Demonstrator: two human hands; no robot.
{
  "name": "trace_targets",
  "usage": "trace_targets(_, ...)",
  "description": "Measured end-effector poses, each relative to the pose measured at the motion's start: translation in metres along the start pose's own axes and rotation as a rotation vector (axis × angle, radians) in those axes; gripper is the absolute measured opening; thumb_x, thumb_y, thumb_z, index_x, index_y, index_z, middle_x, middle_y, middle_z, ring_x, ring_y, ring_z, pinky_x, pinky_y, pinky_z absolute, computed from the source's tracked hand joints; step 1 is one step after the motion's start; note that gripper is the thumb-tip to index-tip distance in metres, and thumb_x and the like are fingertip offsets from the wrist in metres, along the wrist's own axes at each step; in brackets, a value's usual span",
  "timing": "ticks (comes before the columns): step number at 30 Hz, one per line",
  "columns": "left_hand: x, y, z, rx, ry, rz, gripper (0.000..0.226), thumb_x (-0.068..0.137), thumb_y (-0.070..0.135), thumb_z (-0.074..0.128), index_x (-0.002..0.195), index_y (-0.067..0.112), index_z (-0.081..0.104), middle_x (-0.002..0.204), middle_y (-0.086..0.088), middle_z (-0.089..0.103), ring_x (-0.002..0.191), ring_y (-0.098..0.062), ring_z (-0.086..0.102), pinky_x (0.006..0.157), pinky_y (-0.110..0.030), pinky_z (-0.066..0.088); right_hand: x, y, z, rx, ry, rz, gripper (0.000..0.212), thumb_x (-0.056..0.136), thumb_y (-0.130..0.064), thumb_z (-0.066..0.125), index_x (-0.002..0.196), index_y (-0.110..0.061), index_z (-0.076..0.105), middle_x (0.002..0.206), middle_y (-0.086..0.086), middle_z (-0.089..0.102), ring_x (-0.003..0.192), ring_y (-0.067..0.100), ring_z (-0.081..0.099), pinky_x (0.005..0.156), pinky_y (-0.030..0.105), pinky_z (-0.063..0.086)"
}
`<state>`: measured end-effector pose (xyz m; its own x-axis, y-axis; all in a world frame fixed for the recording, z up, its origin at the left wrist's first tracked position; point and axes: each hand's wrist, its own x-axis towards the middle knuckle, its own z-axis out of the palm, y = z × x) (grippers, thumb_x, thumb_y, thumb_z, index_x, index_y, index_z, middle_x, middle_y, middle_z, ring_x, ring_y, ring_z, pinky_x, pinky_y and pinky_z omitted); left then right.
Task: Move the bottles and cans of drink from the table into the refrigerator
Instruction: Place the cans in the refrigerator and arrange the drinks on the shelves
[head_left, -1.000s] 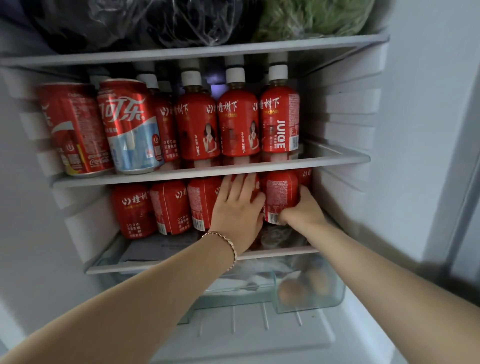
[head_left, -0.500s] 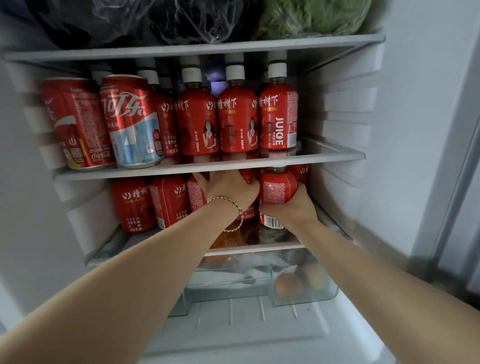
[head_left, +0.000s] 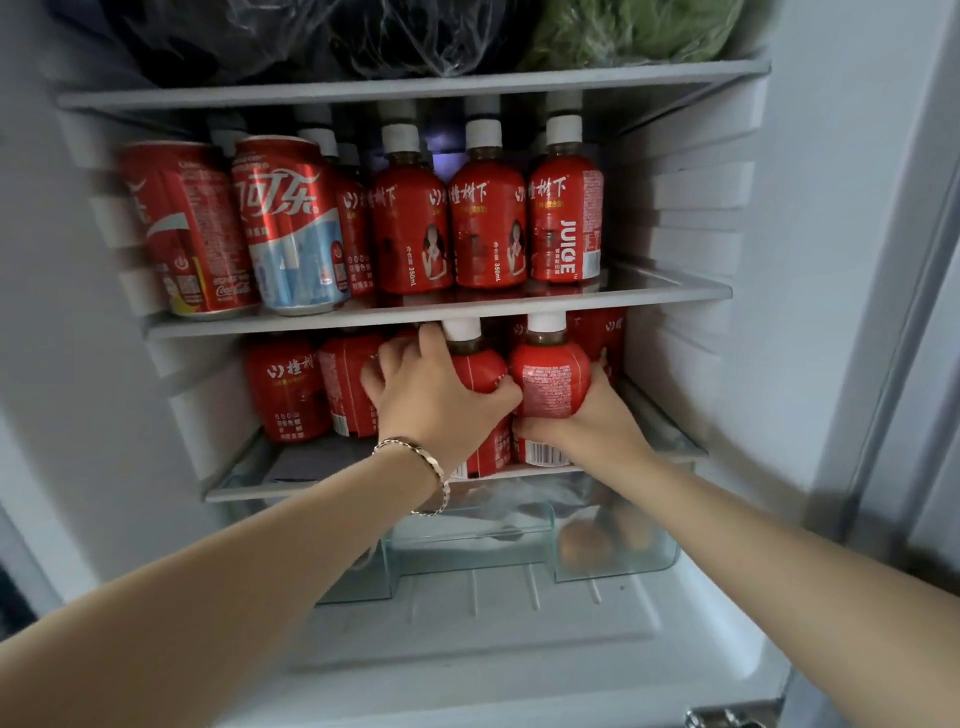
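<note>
Fingers (head_left: 431, 340) of left hand (head_left: 431, 405) and right hand (head_left: 587, 426) are curling round white-capped red bottles (head_left: 480, 371). "Coca-Cola" cans (head_left: 291, 228) are standing on the glass shelf (head_left: 467, 307) above.

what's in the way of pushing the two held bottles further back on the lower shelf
Back-row bottles stand right behind them. The left hand grips one bottle, the right hand the other bottle, near the lower shelf front.
</note>
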<state>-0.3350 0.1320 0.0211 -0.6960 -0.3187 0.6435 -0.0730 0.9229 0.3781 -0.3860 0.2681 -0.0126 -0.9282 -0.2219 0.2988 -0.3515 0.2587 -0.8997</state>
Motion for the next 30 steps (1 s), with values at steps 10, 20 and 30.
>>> trace_targets(10,-0.015,-0.069,-0.006,-0.037,0.218,-0.135,0.069,0.089,0.022,0.040,0.149,0.009,0.007,0.152,-0.023,0.000,0.140,-0.037,0.004,0.115,-0.053,0.007,0.009,-0.040,0.080,-0.376,-0.462,0.110,0.109,0.080,-0.025,0.070,0.150,-0.019,-0.014,0.152,0.012,0.013,0.137,0.031,0.027,0.113,0.036,0.029)
trace_targets(20,-0.013,-0.075,0.017,0.135,0.254,-0.127,0.091,0.060,0.080,0.041,0.127,0.018,0.049,0.153,-0.022,0.007,0.141,-0.039,0.003,0.109,-0.063,0.012,0.076,0.004,0.030,-0.184,0.149,0.332,0.093,0.079,-0.016,0.071,0.149,-0.007,0.009,0.151,0.015,0.023,0.135,0.033,0.033,0.109,0.039,0.033)
trace_targets(30,-0.009,-0.090,0.024,0.183,0.367,-0.072,0.084,0.064,0.077,0.041,0.118,0.013,0.051,0.147,-0.027,0.022,0.135,-0.041,0.018,0.103,-0.063,0.023,0.125,0.016,0.053,-0.152,0.033,0.340,0.116,0.063,-0.025,0.083,0.149,-0.016,0.006,0.150,0.012,0.028,0.137,0.032,0.032,0.112,0.048,0.031)
